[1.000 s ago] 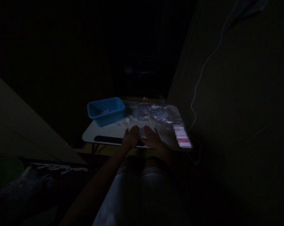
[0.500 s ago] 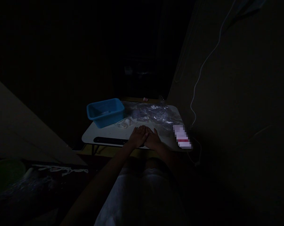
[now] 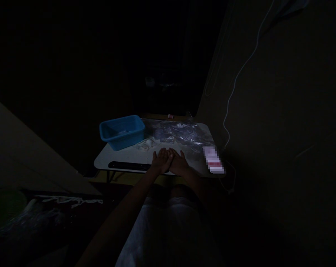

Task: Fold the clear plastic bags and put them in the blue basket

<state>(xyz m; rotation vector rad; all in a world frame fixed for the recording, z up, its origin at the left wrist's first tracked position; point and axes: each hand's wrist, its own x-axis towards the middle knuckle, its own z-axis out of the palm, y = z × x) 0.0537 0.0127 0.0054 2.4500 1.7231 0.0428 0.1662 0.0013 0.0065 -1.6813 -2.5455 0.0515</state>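
Note:
Both hands lie side by side at the near edge of a small white table (image 3: 123, 157). My left hand (image 3: 160, 162) is flat, its fingers stretched forward, and holds nothing. Touching it, my right hand (image 3: 179, 163) also lies flat, thumb side overlapping near the left one. Just beyond my hands is a crumpled pale packet or cloth (image 3: 144, 145); the dim light hides its kind. Clear plastic sheeting (image 3: 184, 133) spreads across the far right of the tabletop.
A blue plastic basin (image 3: 126, 140) stands at the table's back left. At the right edge lies a lit phone (image 3: 213, 160), its screen blurred out. A white cord (image 3: 234, 81) hangs along the right wall. A dark slot (image 3: 129, 166) runs along the front edge.
The whole view has shifted slightly, so the table and basin sit a little further left. My hands keep about the same flat pose on the table.

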